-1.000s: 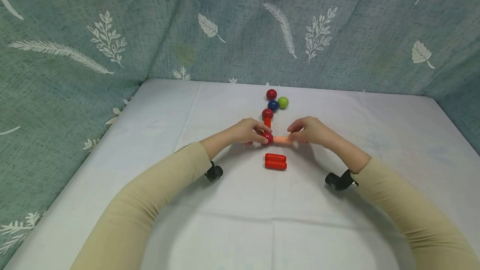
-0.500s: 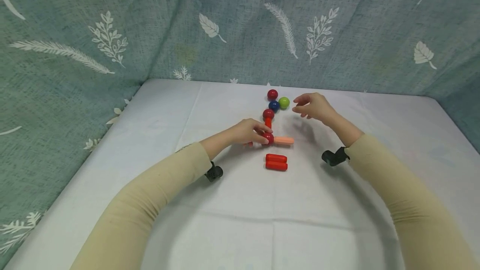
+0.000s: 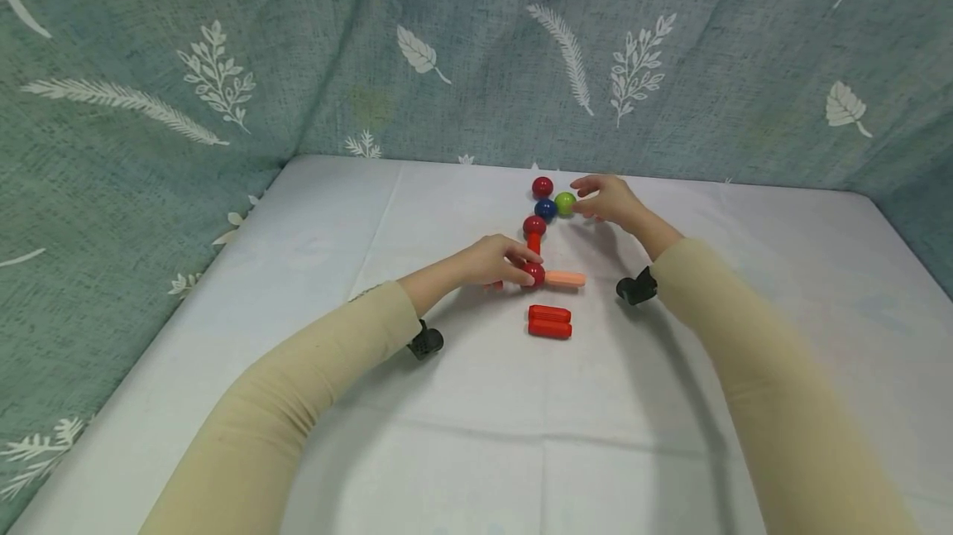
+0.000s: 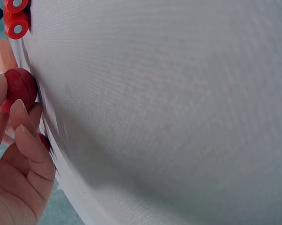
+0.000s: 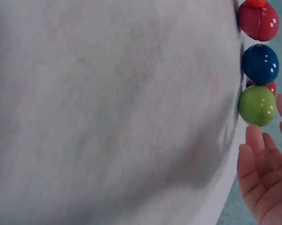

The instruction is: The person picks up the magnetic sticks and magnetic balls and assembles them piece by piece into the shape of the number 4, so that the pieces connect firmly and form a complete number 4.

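My left hand (image 3: 493,260) holds a red ball (image 3: 535,274) between thumb and fingers, also seen in the left wrist view as a glossy red ball (image 4: 23,89). A peach rod (image 3: 565,279) sticks out of its right side. A red rod (image 3: 533,244) runs from it to another red ball (image 3: 534,226) farther back. Under the left hand, a small red piece (image 3: 495,284) is mostly hidden. My right hand (image 3: 612,201) is beside a green ball (image 5: 256,105), fingers spread and slightly apart from it in the right wrist view. The green ball touches a blue ball (image 5: 260,64).
Two red rods (image 3: 549,322) lie side by side in front of the joined pieces. A loose red ball (image 3: 542,187) sits behind the blue one. All this is on a white cloth-covered table (image 3: 476,436), with a patterned green curtain (image 3: 476,55) behind.
My right hand has let go of the peach rod, moved back across the table, and come in leftward to the green ball. The left hand stays on its red ball.
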`<action>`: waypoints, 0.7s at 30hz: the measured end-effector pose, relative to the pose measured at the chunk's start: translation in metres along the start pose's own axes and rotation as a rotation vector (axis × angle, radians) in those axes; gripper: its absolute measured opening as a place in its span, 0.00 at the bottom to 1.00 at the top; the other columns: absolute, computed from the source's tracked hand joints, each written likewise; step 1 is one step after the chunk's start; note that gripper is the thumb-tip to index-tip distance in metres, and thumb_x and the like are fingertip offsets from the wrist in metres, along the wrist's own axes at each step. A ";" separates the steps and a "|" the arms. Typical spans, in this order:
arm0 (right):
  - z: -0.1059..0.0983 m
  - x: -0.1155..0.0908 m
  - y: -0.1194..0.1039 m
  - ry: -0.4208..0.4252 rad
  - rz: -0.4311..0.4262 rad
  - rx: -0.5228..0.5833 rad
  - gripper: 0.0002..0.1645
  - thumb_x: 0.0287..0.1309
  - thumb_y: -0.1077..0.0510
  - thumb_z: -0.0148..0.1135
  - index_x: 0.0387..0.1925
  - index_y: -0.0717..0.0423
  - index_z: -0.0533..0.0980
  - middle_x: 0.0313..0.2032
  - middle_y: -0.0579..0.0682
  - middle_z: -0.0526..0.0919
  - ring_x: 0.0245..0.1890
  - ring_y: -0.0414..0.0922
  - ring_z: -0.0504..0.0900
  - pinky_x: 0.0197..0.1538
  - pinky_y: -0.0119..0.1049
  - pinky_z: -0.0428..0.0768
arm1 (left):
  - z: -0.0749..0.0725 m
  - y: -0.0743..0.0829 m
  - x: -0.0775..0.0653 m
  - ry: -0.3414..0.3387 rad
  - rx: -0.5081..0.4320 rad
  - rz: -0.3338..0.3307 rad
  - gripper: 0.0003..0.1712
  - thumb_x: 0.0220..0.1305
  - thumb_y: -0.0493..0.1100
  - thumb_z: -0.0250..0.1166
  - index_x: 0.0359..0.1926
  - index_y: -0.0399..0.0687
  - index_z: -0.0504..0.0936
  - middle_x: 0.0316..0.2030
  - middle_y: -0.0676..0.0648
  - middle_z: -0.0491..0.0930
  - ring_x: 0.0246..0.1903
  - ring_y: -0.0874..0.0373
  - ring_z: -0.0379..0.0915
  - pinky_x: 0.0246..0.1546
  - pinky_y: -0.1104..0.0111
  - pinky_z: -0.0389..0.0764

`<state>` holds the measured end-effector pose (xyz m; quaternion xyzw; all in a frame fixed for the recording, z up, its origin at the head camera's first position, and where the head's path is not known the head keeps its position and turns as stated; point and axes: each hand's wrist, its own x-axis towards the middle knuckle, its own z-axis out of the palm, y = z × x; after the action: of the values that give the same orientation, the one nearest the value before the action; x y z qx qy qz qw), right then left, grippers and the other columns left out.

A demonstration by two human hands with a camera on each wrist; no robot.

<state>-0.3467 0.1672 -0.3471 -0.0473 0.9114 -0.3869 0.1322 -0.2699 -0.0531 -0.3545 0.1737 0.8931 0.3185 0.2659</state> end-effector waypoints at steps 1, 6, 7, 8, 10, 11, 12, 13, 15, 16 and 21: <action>0.001 0.001 0.000 -0.004 0.007 0.004 0.30 0.56 0.59 0.59 0.61 0.57 0.66 0.57 0.59 0.70 0.37 0.46 0.78 0.39 0.37 0.78 | 0.000 0.000 0.000 -0.001 0.000 0.000 0.24 0.57 0.44 0.65 0.56 0.57 0.76 0.48 0.47 0.76 0.20 0.59 0.67 0.19 0.75 0.70; 0.008 0.006 0.001 -0.021 0.026 0.016 0.30 0.57 0.59 0.58 0.62 0.55 0.65 0.58 0.59 0.68 0.32 0.41 0.76 0.33 0.31 0.76 | -0.001 -0.001 0.000 -0.007 0.002 0.003 0.24 0.57 0.45 0.65 0.56 0.57 0.76 0.48 0.47 0.76 0.22 0.58 0.67 0.20 0.75 0.71; 0.009 0.007 0.001 -0.018 0.025 0.015 0.30 0.57 0.59 0.58 0.62 0.54 0.65 0.58 0.59 0.68 0.31 0.40 0.76 0.32 0.30 0.76 | -0.001 -0.001 0.000 -0.007 0.003 0.005 0.24 0.57 0.45 0.65 0.56 0.57 0.76 0.48 0.47 0.76 0.22 0.58 0.67 0.20 0.75 0.71; 0.010 0.009 0.002 -0.017 0.025 0.011 0.30 0.57 0.59 0.58 0.62 0.54 0.65 0.58 0.59 0.68 0.31 0.40 0.75 0.32 0.30 0.75 | -0.001 -0.001 0.000 -0.007 0.003 0.005 0.24 0.57 0.45 0.65 0.56 0.57 0.76 0.48 0.47 0.76 0.22 0.58 0.67 0.20 0.74 0.71; 0.012 0.011 0.003 -0.011 0.028 0.002 0.30 0.57 0.59 0.57 0.62 0.53 0.65 0.58 0.58 0.68 0.31 0.40 0.75 0.31 0.30 0.75 | -0.001 -0.001 0.001 -0.008 0.005 0.008 0.24 0.57 0.45 0.65 0.56 0.57 0.76 0.48 0.47 0.76 0.23 0.58 0.67 0.21 0.74 0.71; 0.012 0.011 0.003 -0.007 0.028 -0.004 0.29 0.57 0.59 0.57 0.62 0.53 0.65 0.59 0.58 0.68 0.30 0.39 0.74 0.30 0.30 0.74 | -0.001 -0.001 0.001 -0.009 0.005 0.008 0.24 0.57 0.45 0.65 0.56 0.57 0.76 0.48 0.47 0.76 0.23 0.58 0.67 0.21 0.74 0.71; 0.013 0.012 0.003 -0.006 0.027 -0.009 0.29 0.57 0.59 0.57 0.62 0.53 0.65 0.58 0.58 0.68 0.30 0.39 0.74 0.30 0.30 0.74 | -0.001 -0.001 0.001 -0.009 0.006 0.007 0.24 0.57 0.45 0.65 0.56 0.57 0.76 0.48 0.47 0.76 0.24 0.58 0.67 0.21 0.74 0.72; 0.013 0.012 0.003 -0.002 0.025 -0.014 0.29 0.57 0.59 0.57 0.61 0.53 0.66 0.58 0.58 0.68 0.29 0.39 0.74 0.30 0.29 0.74 | -0.001 -0.001 0.001 -0.009 0.005 0.005 0.24 0.57 0.45 0.65 0.56 0.57 0.76 0.48 0.47 0.76 0.23 0.58 0.67 0.21 0.74 0.72; 0.014 0.011 0.003 0.002 0.020 -0.023 0.28 0.57 0.60 0.57 0.61 0.53 0.66 0.58 0.58 0.69 0.29 0.39 0.73 0.29 0.29 0.73 | -0.001 0.000 0.001 -0.009 0.006 0.003 0.24 0.57 0.45 0.65 0.56 0.57 0.76 0.48 0.47 0.76 0.23 0.58 0.67 0.21 0.75 0.71; 0.014 0.011 0.003 0.005 0.016 -0.027 0.28 0.57 0.60 0.57 0.60 0.53 0.66 0.58 0.58 0.69 0.29 0.39 0.73 0.29 0.29 0.73 | -0.001 0.000 0.001 -0.009 0.006 0.002 0.24 0.57 0.45 0.65 0.56 0.57 0.76 0.48 0.47 0.76 0.23 0.58 0.67 0.21 0.75 0.71; 0.015 0.010 0.003 0.013 0.011 -0.028 0.27 0.57 0.59 0.58 0.59 0.54 0.67 0.57 0.58 0.70 0.31 0.40 0.74 0.30 0.30 0.74 | 0.000 0.000 0.001 -0.006 0.011 0.000 0.24 0.58 0.44 0.64 0.56 0.57 0.76 0.48 0.47 0.76 0.23 0.58 0.67 0.21 0.75 0.71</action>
<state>-0.3522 0.1573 -0.3610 -0.0417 0.9178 -0.3737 0.1279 -0.2711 -0.0529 -0.3549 0.1762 0.8940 0.3131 0.2679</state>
